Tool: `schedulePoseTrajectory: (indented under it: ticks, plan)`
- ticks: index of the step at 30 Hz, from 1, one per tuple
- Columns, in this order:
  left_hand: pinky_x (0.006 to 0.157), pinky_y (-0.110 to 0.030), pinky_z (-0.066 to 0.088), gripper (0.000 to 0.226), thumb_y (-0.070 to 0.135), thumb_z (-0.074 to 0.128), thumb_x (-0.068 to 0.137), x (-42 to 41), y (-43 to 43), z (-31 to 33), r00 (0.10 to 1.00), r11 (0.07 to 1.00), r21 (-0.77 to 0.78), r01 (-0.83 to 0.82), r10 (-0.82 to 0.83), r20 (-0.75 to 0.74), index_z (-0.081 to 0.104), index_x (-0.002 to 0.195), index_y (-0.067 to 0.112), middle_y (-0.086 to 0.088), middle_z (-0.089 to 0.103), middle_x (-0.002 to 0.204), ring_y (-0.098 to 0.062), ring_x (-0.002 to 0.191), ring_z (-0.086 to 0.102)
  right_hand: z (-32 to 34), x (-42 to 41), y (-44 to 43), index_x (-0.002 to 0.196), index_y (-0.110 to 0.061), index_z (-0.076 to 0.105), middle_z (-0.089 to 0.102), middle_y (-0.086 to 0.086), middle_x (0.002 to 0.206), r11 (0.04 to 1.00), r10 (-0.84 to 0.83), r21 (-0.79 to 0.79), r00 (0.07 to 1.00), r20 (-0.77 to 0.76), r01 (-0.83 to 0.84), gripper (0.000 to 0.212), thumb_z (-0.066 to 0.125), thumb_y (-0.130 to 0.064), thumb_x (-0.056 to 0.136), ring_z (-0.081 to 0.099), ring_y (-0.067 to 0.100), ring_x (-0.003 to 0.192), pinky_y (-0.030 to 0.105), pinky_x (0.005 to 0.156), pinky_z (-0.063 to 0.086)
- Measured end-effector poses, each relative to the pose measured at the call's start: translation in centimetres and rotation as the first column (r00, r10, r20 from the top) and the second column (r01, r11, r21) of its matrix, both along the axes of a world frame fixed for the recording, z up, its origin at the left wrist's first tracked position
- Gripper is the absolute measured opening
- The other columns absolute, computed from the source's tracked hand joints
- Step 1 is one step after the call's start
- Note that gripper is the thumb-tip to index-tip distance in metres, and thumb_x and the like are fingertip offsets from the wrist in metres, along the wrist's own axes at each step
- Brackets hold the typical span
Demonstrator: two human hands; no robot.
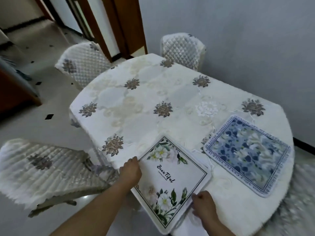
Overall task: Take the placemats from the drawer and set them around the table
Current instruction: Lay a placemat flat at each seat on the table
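Note:
A white placemat (172, 178) with green-and-white flowers and the word "Beautiful" lies partly over the near edge of the round table (153, 103). My left hand (130, 171) grips its left edge. My right hand (203, 204) holds its lower right edge, where more mat edges seem stacked beneath. A blue floral placemat (247, 154) with a lettered border lies flat on the table to the right, untouched. The table wears a white cloth with grey-brown flower motifs.
Three chairs in white quilted covers stand around the table: one near left (44, 169), one far left (81, 63), one at the back (183, 48). A grey wall runs on the right. A wooden door frame (122, 26) stands behind the table.

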State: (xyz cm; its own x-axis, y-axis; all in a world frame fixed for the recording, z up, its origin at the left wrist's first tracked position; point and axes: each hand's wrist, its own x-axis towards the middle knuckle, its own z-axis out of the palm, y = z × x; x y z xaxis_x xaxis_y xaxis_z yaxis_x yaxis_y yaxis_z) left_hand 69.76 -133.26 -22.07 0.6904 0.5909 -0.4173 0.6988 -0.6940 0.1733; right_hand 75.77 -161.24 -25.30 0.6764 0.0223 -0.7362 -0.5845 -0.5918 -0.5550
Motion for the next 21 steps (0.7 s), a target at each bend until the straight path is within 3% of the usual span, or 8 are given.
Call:
schedulePoseTrajectory:
  ticks: [3,6,8,10,11,13,17,21]
  plan:
    - [0.086,-0.041,0.049,0.019,0.02,0.031,0.091,0.6,1.6,-1.2,0.996,0.996,-0.042,0.073,-0.076,-0.057,0.048,0.096,0.013,-0.011,0.058,0.107,-0.033,0.103,0.059,1.0,-0.9,1.1,0.077,-0.011,0.041,0.057,0.015,0.073,0.996,-0.04,-0.082,0.999,0.035,0.043,0.027,0.059,-0.027,0.088,0.06,0.032,0.069,0.039,0.069,0.05]
    - [0.087,-0.042,0.045,0.025,0.025,0.038,0.095,0.9,2.6,-1.5,0.997,0.999,0.019,0.047,-0.046,-0.055,0.051,0.113,0.011,-0.011,0.054,0.114,-0.033,0.108,0.054,2.4,-1.6,2.4,0.075,-0.012,0.036,0.048,0.012,0.069,0.985,-0.111,-0.117,0.986,0.124,0.126,0.031,0.058,-0.025,0.091,0.049,0.026,0.064,0.035,0.061,0.037]
    - [0.088,-0.042,0.044,0.026,0.026,0.041,0.095,1.0,3.6,-1.5,0.995,0.996,0.002,0.085,-0.085,-0.045,0.051,0.115,0.012,-0.011,0.055,0.116,-0.032,0.11,0.052,2.8,-2.4,3.5,0.077,-0.009,0.038,0.048,0.01,0.071,0.98,-0.101,-0.153,0.982,0.158,0.126,0.03,0.056,-0.025,0.094,0.05,0.026,0.067,0.036,0.067,0.041]
    - [0.086,-0.041,0.045,0.022,0.025,0.043,0.094,0.9,4.9,-1.8,0.992,0.992,-0.016,0.127,-0.126,0.023,0.051,0.111,0.012,-0.01,0.057,0.113,-0.031,0.107,0.054,3.0,-3.4,4.9,0.098,0.0,0.052,0.06,0.014,0.097,0.976,-0.129,-0.162,0.987,0.095,0.143,0.031,0.053,-0.032,0.096,0.06,0.03,0.098,0.037,0.09,0.045]
    - [0.084,-0.04,0.045,0.02,0.025,0.045,0.093,0.9,5.4,-2.0,0.988,0.989,-0.037,0.144,-0.142,0.063,0.052,0.107,0.012,-0.009,0.058,0.11,-0.031,0.104,0.055,3.1,-4.1,5.6,0.118,0.003,0.054,0.061,0.018,0.12,0.971,-0.164,-0.163,0.983,0.08,0.175,0.044,0.051,-0.035,0.096,0.056,0.031,0.116,0.036,0.101,0.041]
    - [0.081,-0.04,0.047,0.016,0.028,0.047,0.093,0.4,6.9,-1.8,0.971,0.974,-0.1,0.205,-0.19,0.143,0.054,0.097,0.014,-0.009,0.059,0.103,-0.029,0.097,0.056,3.9,-5.7,7.9,0.142,-0.001,0.042,0.047,0.018,0.146,0.956,-0.23,-0.166,0.968,0.098,0.243,0.059,0.048,-0.039,0.097,0.045,0.033,0.133,0.036,0.11,0.035]
    - [0.071,-0.037,0.044,0.016,0.028,0.049,0.093,-1.5,10.6,0.1,0.903,0.883,-0.263,0.388,-0.309,0.297,0.043,0.08,0.021,-0.003,0.057,0.089,-0.023,0.082,0.054,6.7,-9.6,13.0,0.146,-0.002,0.036,0.043,0.021,0.148,0.927,-0.269,-0.189,0.926,0.265,0.324,0.056,0.044,-0.033,0.1,0.045,0.037,0.133,0.038,0.107,0.036]
    - [0.065,-0.037,0.04,0.022,0.023,0.054,0.091,-3.7,17.8,4.6,0.812,0.842,-0.247,0.48,-0.32,0.488,0.04,0.073,0.023,-0.003,0.052,0.08,-0.025,0.076,0.051,9.4,-13.0,19.3,0.139,0.0,0.045,0.055,0.025,0.136,0.908,-0.291,-0.166,0.864,0.411,0.385,0.05,0.046,-0.032,0.1,0.054,0.04,0.121,0.041,0.098,0.043]
